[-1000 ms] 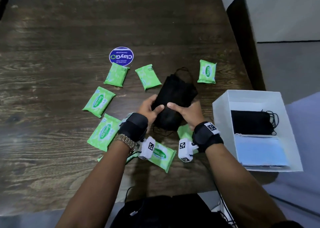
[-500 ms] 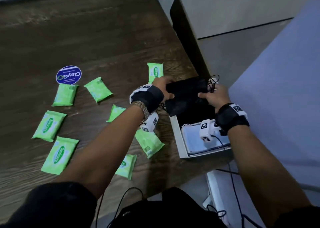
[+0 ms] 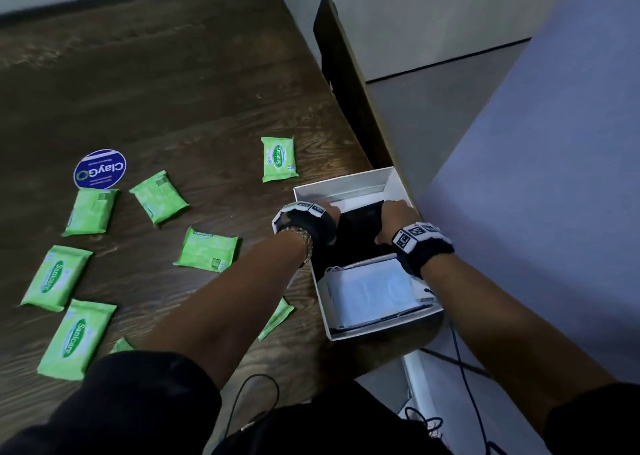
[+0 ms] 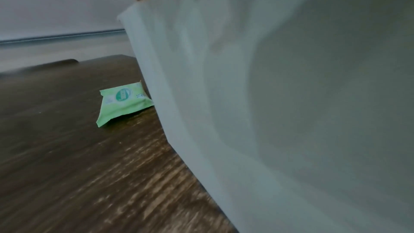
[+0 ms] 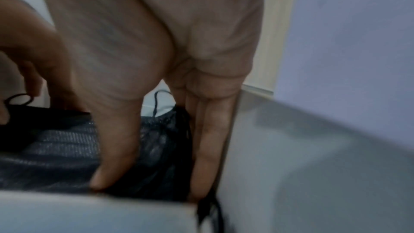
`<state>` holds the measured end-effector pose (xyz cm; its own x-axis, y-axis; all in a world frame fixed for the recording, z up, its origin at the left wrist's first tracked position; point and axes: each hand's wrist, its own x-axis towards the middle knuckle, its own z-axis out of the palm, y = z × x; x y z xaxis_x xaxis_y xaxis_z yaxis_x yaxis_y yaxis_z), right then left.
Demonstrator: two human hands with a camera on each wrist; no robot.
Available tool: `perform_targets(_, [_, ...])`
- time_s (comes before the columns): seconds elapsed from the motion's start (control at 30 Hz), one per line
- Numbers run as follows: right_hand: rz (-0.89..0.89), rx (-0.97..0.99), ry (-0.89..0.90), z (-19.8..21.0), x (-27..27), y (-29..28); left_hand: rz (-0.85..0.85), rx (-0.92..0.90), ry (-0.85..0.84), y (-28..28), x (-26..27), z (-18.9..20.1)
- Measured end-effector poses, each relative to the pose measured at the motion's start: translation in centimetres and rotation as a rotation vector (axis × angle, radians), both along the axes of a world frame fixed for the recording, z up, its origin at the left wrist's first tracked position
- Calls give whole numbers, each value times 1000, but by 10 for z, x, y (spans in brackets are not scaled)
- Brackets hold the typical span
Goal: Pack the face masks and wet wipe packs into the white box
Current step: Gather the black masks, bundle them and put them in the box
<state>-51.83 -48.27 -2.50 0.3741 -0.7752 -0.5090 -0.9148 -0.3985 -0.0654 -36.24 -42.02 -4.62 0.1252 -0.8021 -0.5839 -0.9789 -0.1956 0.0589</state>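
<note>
Inside the white box (image 3: 349,181), the black masks (image 3: 360,236) lie between both hands: right hand (image 3: 394,220) pinches their right edge; left hand (image 3: 329,210) grip unclear.

"Sanicare" reads in white on a green oval across the far pack (image 3: 279,158), the one just beyond the box corner, lettering running lengthwise. The same "Sanicare" shows on the left pack (image 3: 56,276) and again on the near-left pack (image 3: 76,339), both turned sideways to the head view. The round blue sticker (image 3: 100,169) on the table carries "ClayGo" in white, upside down from here, with smaller lines beneath it too fine to read. Wrist bands (image 3: 415,233) show black-and-white square code markers, no letters. In the left wrist view, the pack (image 4: 124,101) has a green oval logo, blurred beyond reading.
</note>
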Motion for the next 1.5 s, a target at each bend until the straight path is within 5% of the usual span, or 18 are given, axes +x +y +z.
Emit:
perform_targets(0.27, [108, -143, -119, 41, 17, -14, 18, 13, 69, -9, -6, -14])
perform_targets(0.53, [428, 42, 85, -16, 28, -1, 39, 210, 34, -24, -4, -84])
perform_targets(0.73, [439, 60, 108, -26, 33, -5, 59, 162, 52, 0, -25, -11])
perform_targets(0.9, [431, 86, 106, -30, 33, -8, -19, -47, -40, 14, -24, 15])
perform_targets(1.03, [408, 80, 81, -26, 31, -13, 82, -30, 8, 10, -16, 21])
perform_targets(1.27, [240, 12, -5, 42, 50, -17, 214, -85, 160, -13, 8, 47])
perform_targets(1.5, [243, -126, -157, 82, 135, 27, 368, -294, 163, 22, 77, 72])
